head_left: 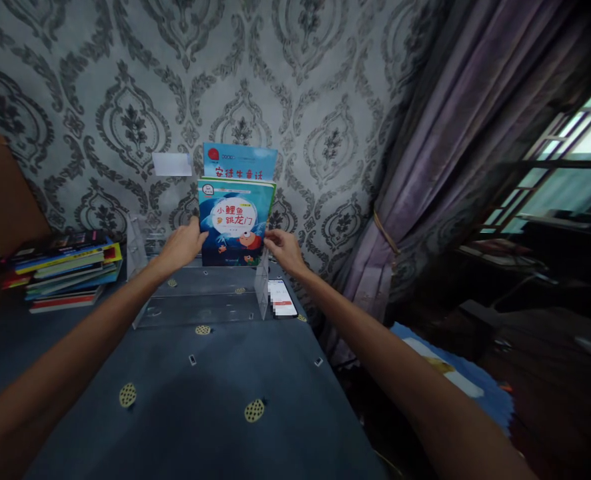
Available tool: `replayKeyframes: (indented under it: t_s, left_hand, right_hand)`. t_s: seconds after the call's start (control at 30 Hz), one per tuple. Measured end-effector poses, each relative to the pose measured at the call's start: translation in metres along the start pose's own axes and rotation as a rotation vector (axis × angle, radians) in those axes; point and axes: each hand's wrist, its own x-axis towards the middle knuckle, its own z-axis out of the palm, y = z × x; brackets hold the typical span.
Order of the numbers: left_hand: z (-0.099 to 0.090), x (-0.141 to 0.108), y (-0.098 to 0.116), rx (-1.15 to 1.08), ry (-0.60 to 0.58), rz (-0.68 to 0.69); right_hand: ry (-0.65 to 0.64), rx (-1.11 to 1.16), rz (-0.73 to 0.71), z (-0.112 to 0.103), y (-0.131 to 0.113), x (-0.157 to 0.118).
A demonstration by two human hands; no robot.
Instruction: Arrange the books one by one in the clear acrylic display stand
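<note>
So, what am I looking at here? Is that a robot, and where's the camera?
No robot: these are a person's own bare arms. The single picture comes from a camera worn on their head, looking forward and down. The left hand and right hand hold a fish-cover book by its side edges; a lighter blue book shows behind it. On the dark patterned cloth are a clear rack, a phone right of it and a book pile to the left.

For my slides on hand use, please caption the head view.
Left hand and right hand hold a fish-cover book by its sides at a clear stand, another blue book behind it.
</note>
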Motion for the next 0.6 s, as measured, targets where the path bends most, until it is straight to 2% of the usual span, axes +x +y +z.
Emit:
replayKeyframes:
  t_s: [0.1, 0.27, 0.4, 0.6]
  left_hand:
    - [-0.005, -0.002, 0.007, 0.074, -0.011, -0.062]
    - [-0.012, 0.000, 0.014, 0.191, -0.101, -0.090]
    - [-0.014, 0.005, 0.018, 0.221, -0.154, -0.112]
    - [-0.013, 0.010, 0.031, 0.265, -0.201, -0.134]
  right_hand:
    - [0.024, -0.024, -0.007, 0.002, -0.003, -0.001]
    - [0.166, -0.064, 0.020, 0.010, 0.001, -0.001]
    - [0.101, 0.001, 0.069, 0.015, 0.006, 0.004]
    - [0.061, 0.000, 0.050, 0.015, 0.008, 0.004]
